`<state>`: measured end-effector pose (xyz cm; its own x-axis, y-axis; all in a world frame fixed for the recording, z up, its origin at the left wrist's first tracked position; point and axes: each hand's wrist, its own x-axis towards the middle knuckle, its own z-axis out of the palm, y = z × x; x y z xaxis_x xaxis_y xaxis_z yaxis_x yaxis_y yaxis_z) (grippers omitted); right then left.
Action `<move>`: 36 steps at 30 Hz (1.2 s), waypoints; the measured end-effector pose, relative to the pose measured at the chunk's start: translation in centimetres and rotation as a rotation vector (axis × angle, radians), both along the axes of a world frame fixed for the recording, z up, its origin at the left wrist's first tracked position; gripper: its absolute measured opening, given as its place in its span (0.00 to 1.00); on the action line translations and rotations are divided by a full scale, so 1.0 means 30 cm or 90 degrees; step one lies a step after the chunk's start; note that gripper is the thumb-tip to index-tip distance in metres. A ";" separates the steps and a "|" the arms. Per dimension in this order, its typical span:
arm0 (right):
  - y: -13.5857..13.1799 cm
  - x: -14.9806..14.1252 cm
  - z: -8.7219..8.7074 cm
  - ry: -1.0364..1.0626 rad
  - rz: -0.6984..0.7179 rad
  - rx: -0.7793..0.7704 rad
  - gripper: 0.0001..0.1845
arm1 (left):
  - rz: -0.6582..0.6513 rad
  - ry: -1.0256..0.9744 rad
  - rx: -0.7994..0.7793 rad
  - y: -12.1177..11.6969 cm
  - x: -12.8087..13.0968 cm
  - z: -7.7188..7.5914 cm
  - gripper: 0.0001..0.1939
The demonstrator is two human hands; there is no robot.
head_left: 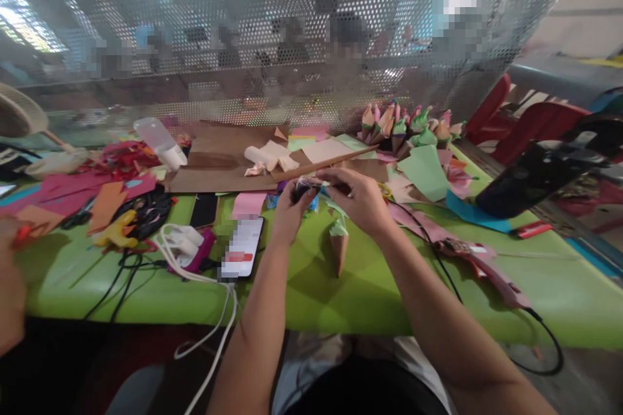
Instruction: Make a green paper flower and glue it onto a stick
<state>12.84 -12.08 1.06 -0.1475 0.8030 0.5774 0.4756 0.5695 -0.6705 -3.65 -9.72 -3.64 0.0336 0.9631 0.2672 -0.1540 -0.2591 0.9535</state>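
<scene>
Both my hands are raised together over the green table (370, 285). My left hand (291, 207) is curled round a small dark roll (304, 189), maybe tape. My right hand (357, 198) pinches at the same spot, its fingers closed. Below the right hand hangs a brown paper cone with a green paper top (339, 246), its tip pointing down at the table; whether my fingers hold it I cannot tell. A thin brown stick (324, 167) runs just behind my hands.
A phone (242, 248) lies left of my hands with white cables (195, 259) beside it. Coloured paper scraps, a yellow glue gun (117, 230) and a plastic bottle (160, 139) lie at left. Finished paper cones (403, 126) stand at the back right. Another person's hand (10, 279) is at far left.
</scene>
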 end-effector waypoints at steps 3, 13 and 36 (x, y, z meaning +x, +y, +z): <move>0.000 0.000 -0.001 -0.030 0.021 0.016 0.18 | -0.004 0.007 0.006 -0.003 -0.001 0.003 0.16; 0.015 -0.038 -0.021 -0.135 -0.014 0.003 0.23 | -0.041 0.018 0.027 0.002 -0.011 0.009 0.16; 0.063 0.002 -0.060 0.626 0.202 -0.418 0.08 | -0.099 -0.111 -0.147 -0.030 -0.001 0.035 0.17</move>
<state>12.90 -10.20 -0.74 -0.1191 0.9915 0.0520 -0.4938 -0.0137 -0.8695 -3.68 -10.61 -2.60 0.1573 0.9859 0.0569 -0.3409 0.0001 0.9401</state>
